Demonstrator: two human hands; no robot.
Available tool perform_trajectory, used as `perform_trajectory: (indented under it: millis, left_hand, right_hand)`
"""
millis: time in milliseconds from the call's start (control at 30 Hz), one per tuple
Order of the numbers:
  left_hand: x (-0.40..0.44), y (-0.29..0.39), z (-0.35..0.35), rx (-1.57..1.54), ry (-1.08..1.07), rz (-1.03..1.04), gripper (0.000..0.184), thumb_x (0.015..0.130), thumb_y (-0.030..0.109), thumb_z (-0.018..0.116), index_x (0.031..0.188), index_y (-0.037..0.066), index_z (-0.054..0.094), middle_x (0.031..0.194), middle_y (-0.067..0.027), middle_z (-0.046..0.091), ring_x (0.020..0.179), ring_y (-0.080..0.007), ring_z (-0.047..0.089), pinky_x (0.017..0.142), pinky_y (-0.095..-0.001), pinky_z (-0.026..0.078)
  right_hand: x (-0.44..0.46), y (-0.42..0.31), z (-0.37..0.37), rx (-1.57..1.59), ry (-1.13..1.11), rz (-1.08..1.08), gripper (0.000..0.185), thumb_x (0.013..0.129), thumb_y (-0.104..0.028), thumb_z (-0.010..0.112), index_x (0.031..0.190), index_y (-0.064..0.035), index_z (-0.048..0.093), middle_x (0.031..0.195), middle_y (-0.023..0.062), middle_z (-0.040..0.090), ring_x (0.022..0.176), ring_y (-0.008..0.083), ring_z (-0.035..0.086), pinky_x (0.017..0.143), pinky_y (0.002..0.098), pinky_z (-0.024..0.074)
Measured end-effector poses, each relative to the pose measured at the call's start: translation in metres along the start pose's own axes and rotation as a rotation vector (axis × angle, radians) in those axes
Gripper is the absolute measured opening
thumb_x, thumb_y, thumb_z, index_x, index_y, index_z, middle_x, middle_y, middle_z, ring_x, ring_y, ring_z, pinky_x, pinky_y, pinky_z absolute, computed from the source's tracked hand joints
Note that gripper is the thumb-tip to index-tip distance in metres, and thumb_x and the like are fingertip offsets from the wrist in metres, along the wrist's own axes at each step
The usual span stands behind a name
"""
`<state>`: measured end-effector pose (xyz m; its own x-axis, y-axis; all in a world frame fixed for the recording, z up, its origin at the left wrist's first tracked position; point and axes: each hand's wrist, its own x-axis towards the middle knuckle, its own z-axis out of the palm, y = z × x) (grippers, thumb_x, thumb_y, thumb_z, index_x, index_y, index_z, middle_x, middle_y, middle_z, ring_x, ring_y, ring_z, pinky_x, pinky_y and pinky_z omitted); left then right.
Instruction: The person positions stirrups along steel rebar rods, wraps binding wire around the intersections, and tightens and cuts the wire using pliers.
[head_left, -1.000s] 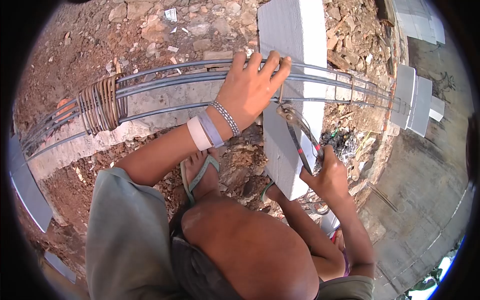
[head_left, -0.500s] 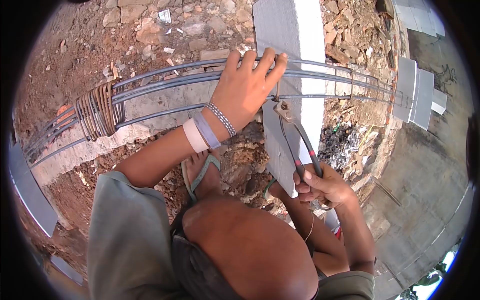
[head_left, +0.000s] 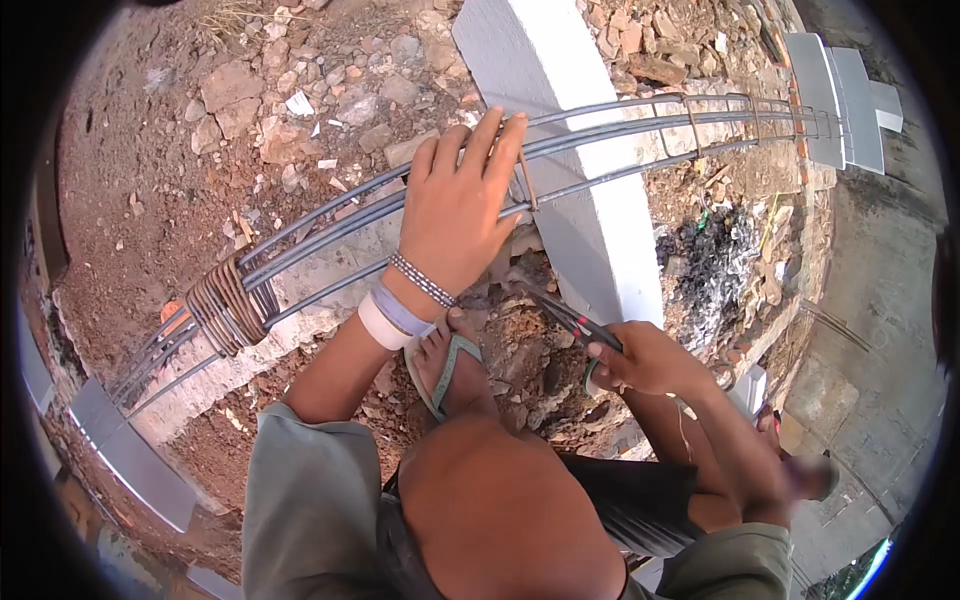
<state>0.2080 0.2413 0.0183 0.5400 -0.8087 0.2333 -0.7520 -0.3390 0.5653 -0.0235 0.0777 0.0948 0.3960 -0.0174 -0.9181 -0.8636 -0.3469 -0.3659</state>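
My left hand point(head_left: 452, 215) is closed over the long steel rebars point(head_left: 335, 235), its fingers curled across the upper bars. Just right of its fingertips, a bent stirrup point(head_left: 526, 178) crosses the bars. In my right hand point(head_left: 645, 358) are dark-handled pincers point(head_left: 572, 318) with red marks on the handles. Their jaws point up and left, below the bars and apart from them. A thin wire point(head_left: 688, 408) hangs by my right wrist. Farther left along the bars sits a tight bunch of rusty stirrups point(head_left: 226, 308).
A grey and white beam point(head_left: 570, 150) lies under the bars. More stirrups point(head_left: 695, 125) are spaced along the right end. Rubble point(head_left: 235, 95) and a blackened ash patch point(head_left: 712, 255) cover the ground. At lower right, a person point(head_left: 808, 478) is partly visible and blurred.
My right hand has drawn the pincers down, away from the stirrup where their jaws were. My left hand stays on the bars. The whole view has shifted and tilted.
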Motion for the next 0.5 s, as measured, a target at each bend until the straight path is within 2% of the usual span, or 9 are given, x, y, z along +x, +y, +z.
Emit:
perform_trajectory:
  millis: [67,100,167,200,233,300,367,433,500]
  left_hand:
    - [-0.002,0.003,-0.006,-0.127,0.004,0.082,0.078,0.08,0.009,0.076,0.151,0.009,0.043,0.153,-0.0148,0.045,0.137,-0.0361,0.044,0.112,-0.0482,0.036]
    - [-0.005,0.007,-0.009,-0.308,0.085,0.156,0.057,0.082,0.003,0.069,0.137,0.006,0.054,0.145,-0.0156,0.053,0.138,-0.0368,0.046,0.111,-0.0483,0.038]
    - [-0.035,0.009,-0.002,-0.372,0.255,0.246,0.036,0.085,0.006,0.068,0.12,0.005,0.059,0.129,-0.0164,0.062,0.126,-0.037,0.055,0.106,-0.0468,0.044]
    - [-0.053,0.015,0.002,-0.451,0.222,0.198,0.031,0.087,0.008,0.068,0.116,0.005,0.059,0.121,-0.0164,0.063,0.118,-0.0355,0.058,0.102,-0.0443,0.047]
    - [-0.072,0.021,0.007,-0.527,0.187,0.145,0.025,0.088,0.01,0.068,0.112,0.005,0.06,0.113,-0.0165,0.065,0.111,-0.034,0.061,0.098,-0.0418,0.049]
    - [-0.107,0.037,0.022,-0.728,-0.031,-0.281,0.026,0.091,0.012,0.069,0.112,0.002,0.059,0.107,-0.0156,0.066,0.103,-0.0293,0.062,0.092,-0.036,0.051]
    - [-0.126,0.057,0.063,-0.803,0.141,-0.652,0.023,0.096,0.015,0.069,0.112,0.001,0.06,0.103,-0.0116,0.066,0.095,-0.0233,0.064,0.086,-0.0329,0.052]
    - [-0.138,0.049,0.087,-1.011,0.073,-0.942,0.024,0.1,0.018,0.067,0.113,-0.001,0.059,0.099,-0.0085,0.067,0.09,-0.0184,0.065,0.082,-0.0309,0.053]
    - [-0.145,0.039,0.096,-1.379,-0.246,-1.161,0.028,0.104,0.023,0.063,0.115,-0.002,0.057,0.096,-0.0062,0.068,0.089,-0.0147,0.065,0.08,-0.0301,0.053]
  right_hand:
    - [0.023,0.035,0.027,0.235,-0.027,0.013,0.038,0.106,-0.034,0.057,0.109,0.003,0.064,0.069,0.0091,0.065,0.062,0.0198,0.065,0.062,0.0376,0.0524]
    - [0.029,0.034,0.035,0.339,-0.074,0.098,0.041,0.107,-0.031,0.054,0.13,0.0028,0.057,0.082,0.0115,0.069,0.065,0.0215,0.067,0.066,0.0384,0.0542]
    - [0.042,0.038,0.057,0.253,0.061,-0.018,0.046,0.108,-0.031,0.053,0.14,0.0022,0.051,0.093,0.0145,0.07,0.077,0.0222,0.07,0.074,0.0379,0.055]
    - [0.05,0.046,0.069,0.207,0.127,-0.072,0.049,0.108,-0.03,0.053,0.145,0.0019,0.047,0.099,0.0159,0.071,0.083,0.0225,0.072,0.078,0.0376,0.0554]
    - [0.071,0.072,0.088,0.075,0.221,-0.202,0.051,0.108,-0.03,0.051,0.151,-0.0028,0.044,0.115,0.0208,0.069,0.106,0.0232,0.07,0.092,0.0362,0.0528]
    - [0.08,0.073,0.094,0.221,0.159,-0.238,0.053,0.109,-0.033,0.05,0.154,-0.0057,0.041,0.128,0.0203,0.064,0.118,0.0252,0.065,0.1,0.0373,0.0496]
    - [0.084,0.07,0.096,0.559,-0.018,-0.239,0.057,0.109,-0.036,0.049,0.157,-0.0078,0.038,0.139,0.018,0.06,0.126,0.0263,0.061,0.105,0.0384,0.0469]
    - [0.082,0.063,0.098,1.098,-0.326,-0.204,0.061,0.11,-0.04,0.049,0.16,-0.0091,0.035,0.146,0.0139,0.056,0.13,0.0264,0.058,0.108,0.0396,0.0446]
    - [0.083,0.065,0.097,0.968,-0.317,-0.273,0.064,0.109,-0.043,0.048,0.161,-0.009,0.032,0.149,0.0105,0.053,0.132,0.0252,0.055,0.109,0.0397,0.0435]
